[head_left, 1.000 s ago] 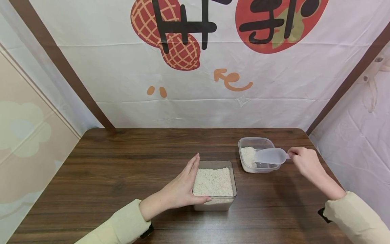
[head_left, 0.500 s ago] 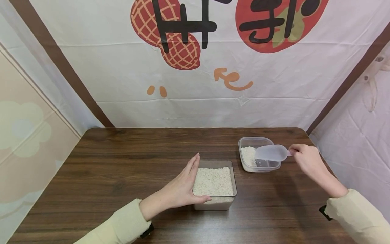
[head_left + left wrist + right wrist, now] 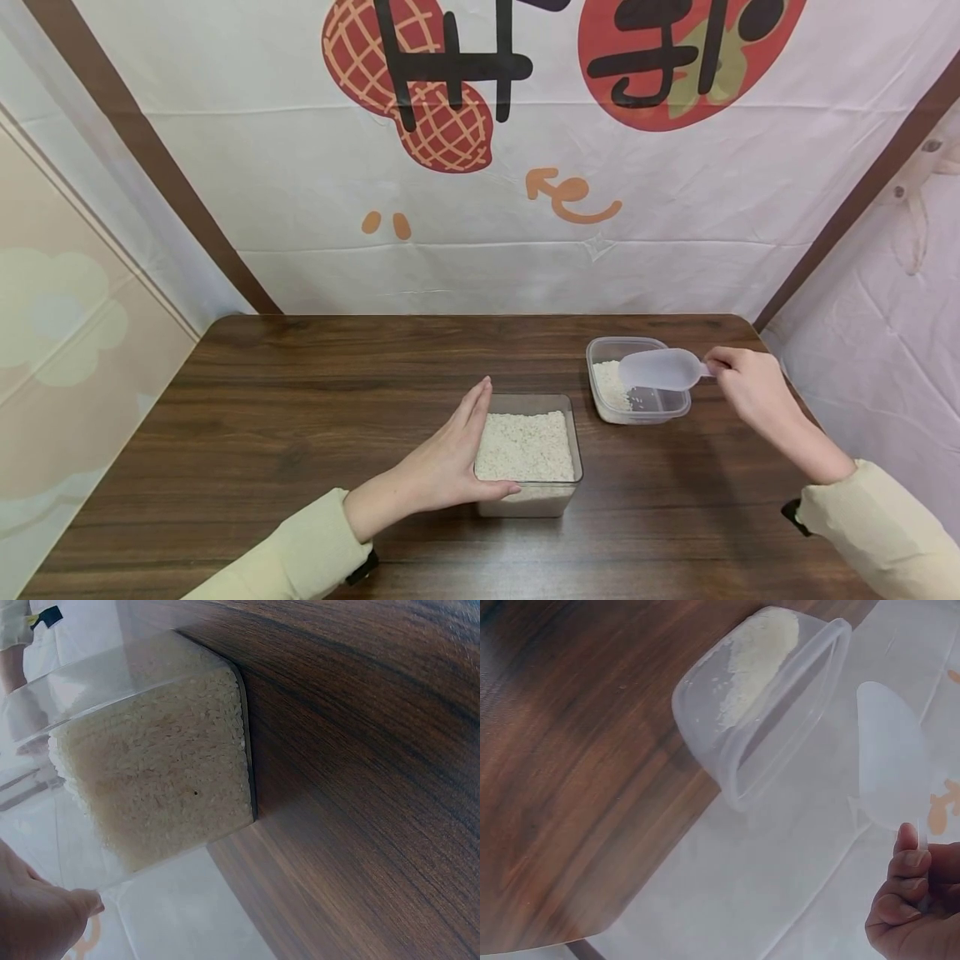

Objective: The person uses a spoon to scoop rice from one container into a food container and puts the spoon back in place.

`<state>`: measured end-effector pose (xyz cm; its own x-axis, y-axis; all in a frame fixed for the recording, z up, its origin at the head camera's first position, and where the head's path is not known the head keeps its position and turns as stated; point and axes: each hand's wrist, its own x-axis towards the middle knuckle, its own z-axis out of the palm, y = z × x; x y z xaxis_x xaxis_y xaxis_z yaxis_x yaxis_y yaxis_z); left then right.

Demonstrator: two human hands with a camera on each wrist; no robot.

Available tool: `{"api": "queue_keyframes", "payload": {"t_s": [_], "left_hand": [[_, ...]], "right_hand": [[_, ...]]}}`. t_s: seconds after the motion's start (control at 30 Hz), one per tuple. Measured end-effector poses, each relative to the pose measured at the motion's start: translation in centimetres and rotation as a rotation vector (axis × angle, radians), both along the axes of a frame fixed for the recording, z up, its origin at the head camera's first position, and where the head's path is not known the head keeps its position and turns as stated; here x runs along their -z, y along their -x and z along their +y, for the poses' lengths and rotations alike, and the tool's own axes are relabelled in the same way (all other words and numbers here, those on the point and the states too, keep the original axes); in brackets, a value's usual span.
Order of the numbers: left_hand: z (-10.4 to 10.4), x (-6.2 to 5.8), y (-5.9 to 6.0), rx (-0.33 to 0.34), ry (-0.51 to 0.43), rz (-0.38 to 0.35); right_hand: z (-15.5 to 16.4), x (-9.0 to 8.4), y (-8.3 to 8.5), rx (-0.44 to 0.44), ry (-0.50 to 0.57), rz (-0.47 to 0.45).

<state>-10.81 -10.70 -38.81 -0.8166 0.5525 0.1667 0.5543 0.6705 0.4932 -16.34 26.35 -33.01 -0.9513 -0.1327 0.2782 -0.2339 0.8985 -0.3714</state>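
A clear square container [image 3: 527, 454] full of rice [image 3: 157, 772] stands in the middle of the brown table [image 3: 300, 417]. My left hand [image 3: 442, 467] lies flat against its left wall, fingers straight, thumb across the near rim. To the right, a smaller clear container [image 3: 636, 392] holds a little rice [image 3: 761, 652] on its left side. My right hand [image 3: 746, 385] pinches the handle of a translucent plastic scoop [image 3: 660, 369], which hangs over that small container. In the right wrist view the scoop [image 3: 896, 772] looks empty.
A white cloth backdrop [image 3: 480, 167] with peanut pictures hangs behind the table's far edge. The table's right edge runs close beside my right hand. Bare wood stretches across the left half of the table.
My right hand has raised the scoop a little above the small container and shifted it slightly left. The left hand and the rice container have not moved.
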Motion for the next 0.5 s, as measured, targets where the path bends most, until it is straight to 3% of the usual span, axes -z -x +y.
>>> {"api": "queue_keyframes", "payload": {"t_s": [0.5], "left_hand": [[0.0, 0.0, 0.0, -0.005, 0.011, -0.010]], "right_hand": [[-1.9, -1.9, -0.9, -0.048, 0.012, 0.051]]}}
